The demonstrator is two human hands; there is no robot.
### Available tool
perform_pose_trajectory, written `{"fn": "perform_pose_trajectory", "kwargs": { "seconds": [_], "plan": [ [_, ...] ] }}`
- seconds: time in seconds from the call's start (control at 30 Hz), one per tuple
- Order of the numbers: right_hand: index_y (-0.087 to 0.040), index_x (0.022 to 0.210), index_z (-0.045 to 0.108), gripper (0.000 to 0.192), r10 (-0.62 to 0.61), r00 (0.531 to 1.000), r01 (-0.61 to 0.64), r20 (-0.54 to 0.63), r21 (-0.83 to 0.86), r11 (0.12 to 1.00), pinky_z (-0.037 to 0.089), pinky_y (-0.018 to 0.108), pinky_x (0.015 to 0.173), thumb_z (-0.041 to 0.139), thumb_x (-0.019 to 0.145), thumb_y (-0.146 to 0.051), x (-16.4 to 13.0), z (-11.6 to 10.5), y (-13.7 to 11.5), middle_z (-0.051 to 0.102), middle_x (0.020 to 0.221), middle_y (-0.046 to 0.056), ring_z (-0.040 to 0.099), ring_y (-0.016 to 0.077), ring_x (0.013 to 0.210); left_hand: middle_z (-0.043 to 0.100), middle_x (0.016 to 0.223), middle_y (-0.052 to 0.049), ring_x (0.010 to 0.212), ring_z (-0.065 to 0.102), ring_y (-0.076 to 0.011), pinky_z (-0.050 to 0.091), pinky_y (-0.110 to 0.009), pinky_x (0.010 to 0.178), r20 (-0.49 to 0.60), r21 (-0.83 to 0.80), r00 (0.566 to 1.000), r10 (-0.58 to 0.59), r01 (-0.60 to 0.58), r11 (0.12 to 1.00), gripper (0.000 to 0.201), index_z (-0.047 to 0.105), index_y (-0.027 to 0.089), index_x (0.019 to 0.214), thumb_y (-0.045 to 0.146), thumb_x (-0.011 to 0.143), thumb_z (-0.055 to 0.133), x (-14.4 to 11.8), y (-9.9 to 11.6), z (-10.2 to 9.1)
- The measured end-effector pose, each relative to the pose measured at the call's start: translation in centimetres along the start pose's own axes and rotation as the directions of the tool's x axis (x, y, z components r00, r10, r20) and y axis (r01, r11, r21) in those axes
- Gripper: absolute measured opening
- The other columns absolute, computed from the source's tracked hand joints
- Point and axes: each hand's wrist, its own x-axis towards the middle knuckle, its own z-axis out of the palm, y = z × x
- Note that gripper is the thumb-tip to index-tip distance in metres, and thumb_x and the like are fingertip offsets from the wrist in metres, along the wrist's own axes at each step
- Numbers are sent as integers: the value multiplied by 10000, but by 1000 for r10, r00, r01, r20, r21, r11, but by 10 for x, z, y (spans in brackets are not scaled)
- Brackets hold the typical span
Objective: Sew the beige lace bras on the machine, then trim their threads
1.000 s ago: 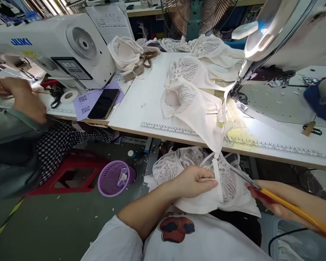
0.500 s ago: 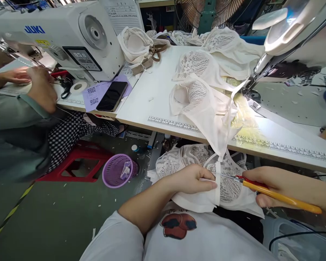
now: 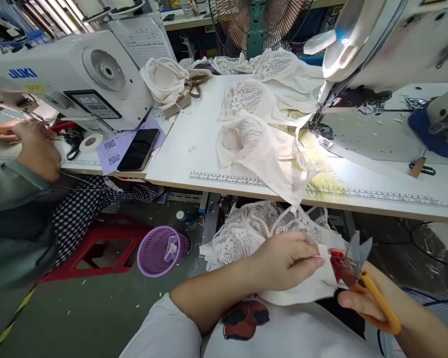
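Note:
My left hand (image 3: 289,261) pinches the white fabric band of a lace bra (image 3: 242,233) that hangs over my lap below the table edge. In my right hand (image 3: 366,298) is a pair of scissors (image 3: 377,298) with one orange and one red handle. Their blades point up and stand a little apart, clear of the fabric. More white lace bras (image 3: 261,144) lie on the table above, joined in a chain toward the sewing machine needle area (image 3: 319,127).
A neighbour's JUKI machine (image 3: 97,74) stands left, where a person's hands (image 3: 32,132) work. A phone (image 3: 139,149) lies on purple paper. On the floor are a purple basket (image 3: 153,248) and a red stool (image 3: 97,243). A fan (image 3: 257,25) stands behind.
The scissors have come away from the white strip and turned from pointing left to pointing upward. My left hand has shifted right with the band, and the hanging strip no longer shows there.

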Motion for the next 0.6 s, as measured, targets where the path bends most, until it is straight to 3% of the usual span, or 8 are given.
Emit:
{"fn": "perform_pose_trajectory", "kwargs": {
  "seconds": [0.07, 0.17, 0.27, 0.37, 0.6],
  "plan": [
    [-259, 759, 574, 380, 87, 993, -85, -81, 31, 996, 460, 339, 560, 619, 668, -625, -7, 8, 6, 557, 674, 10, 515, 214, 610, 498, 659, -16, 645, 504, -133, 452, -231, 635, -66, 32, 998, -13, 15, 999, 175, 553, 171, 685, 252, 827, 488, 2, -2, 7],
    [-229, 621, 469, 337, 34, 993, -45, -111, -92, 995, 412, 281, 486, 616, 729, -513, -11, 6, 7, 445, 597, -20, 419, 153, 539, 572, 726, -25, 688, 544, -143, 475, -252, 658, -142, 24, 986, -85, 89, 996, 98, 552, 182, 761, 274, 795, 543, 2, -8, 12],
    [-221, 641, 448, 288, -51, 997, 39, -56, -194, 980, 391, 251, 499, 605, 775, -422, -9, -6, 1, 405, 625, -32, 385, 131, 563, 617, 808, -59, 762, 590, -159, 490, -259, 675, -97, -5, 989, -113, 113, 994, 110, 563, 173, 736, 272, 783, 570, 1, -10, 10],
    [-218, 658, 461, 262, -61, 998, 54, -27, -200, 978, 385, 252, 509, 607, 774, -401, -8, -14, -3, 401, 641, -30, 382, 131, 580, 643, 877, -86, 801, 616, -167, 496, -254, 667, -43, -27, 993, -111, 110, 994, 104, 591, 160, 762, 258, 791, 570, 2, -7, 5],
    [-225, 770, 557, 235, -15, 999, 19, -41, 121, 993, 467, 270, 607, 598, 779, -456, -6, -13, 8, 578, 829, 24, 532, 171, 715, 633, 754, -46, 716, 603, -138, 489, -237, 641, -109, 89, 994, 8, 2, 996, 105, 556, 170, 702, 216, 791, 587, 4, 1, 0]
  ]
}}
